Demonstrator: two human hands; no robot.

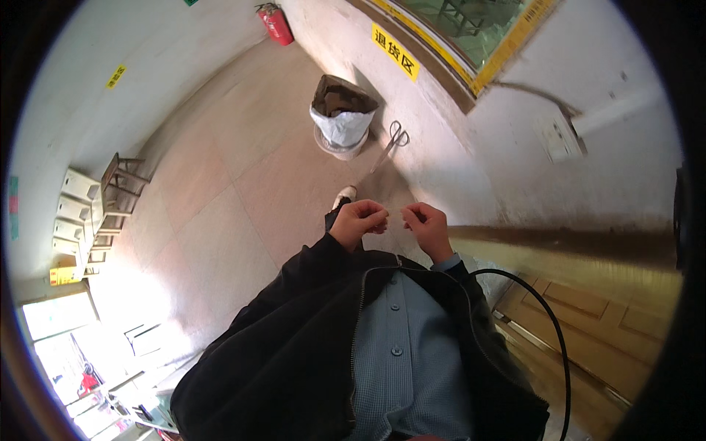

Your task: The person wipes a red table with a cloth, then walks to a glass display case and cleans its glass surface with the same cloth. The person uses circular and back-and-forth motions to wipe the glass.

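My left hand [361, 223] and my right hand [427, 229] are held up in front of my chest, with a small gap between them. A thin, pale yellowish strand [395, 209] appears to stretch across that gap, pinched in the fingertips of both hands; it is too fine to name surely. Beneath the hands is the tiled floor [259, 193], and a light-coloured shoe [346, 194] shows just beyond my left hand. I wear a dark zip jacket [298, 342] over a blue buttoned shirt [408, 325].
A waste bucket [346, 154] lined with a bag [345, 128] stands by the wall. Scissor-handled tongs [392, 143] lean nearby. A red fire extinguisher [277, 25] is farther off. Linked chairs [77, 209] line the left wall. A black cable [551, 320] curves at my right.
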